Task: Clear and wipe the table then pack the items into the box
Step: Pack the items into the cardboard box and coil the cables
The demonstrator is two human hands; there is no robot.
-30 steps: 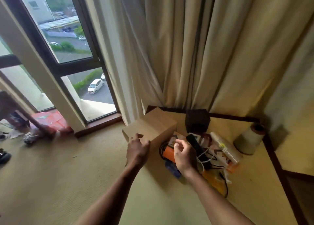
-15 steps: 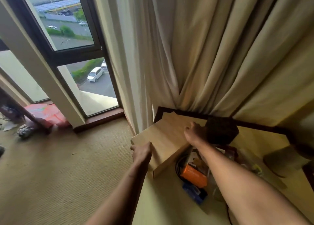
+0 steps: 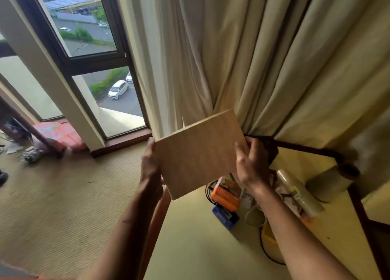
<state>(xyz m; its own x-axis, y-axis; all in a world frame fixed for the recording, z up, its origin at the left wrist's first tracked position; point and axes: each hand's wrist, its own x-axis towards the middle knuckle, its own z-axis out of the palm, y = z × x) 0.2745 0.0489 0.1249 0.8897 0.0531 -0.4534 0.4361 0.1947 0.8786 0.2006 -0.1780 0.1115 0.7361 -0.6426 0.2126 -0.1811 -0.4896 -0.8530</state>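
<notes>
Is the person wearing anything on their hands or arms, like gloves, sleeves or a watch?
No. The left hand and right hand are bare, without gloves or visible rings. Both forearms are uncovered as far as the picture's lower edge, with no sleeve, watch or bracelet showing at either wrist.

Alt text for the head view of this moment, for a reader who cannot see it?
Both hands, left hand and right hand, hold a plain brown cardboard box above the dark-edged table by cream curtains. An orange rectangular pack, cables and a clear plastic roll lie cluttered below.
</notes>
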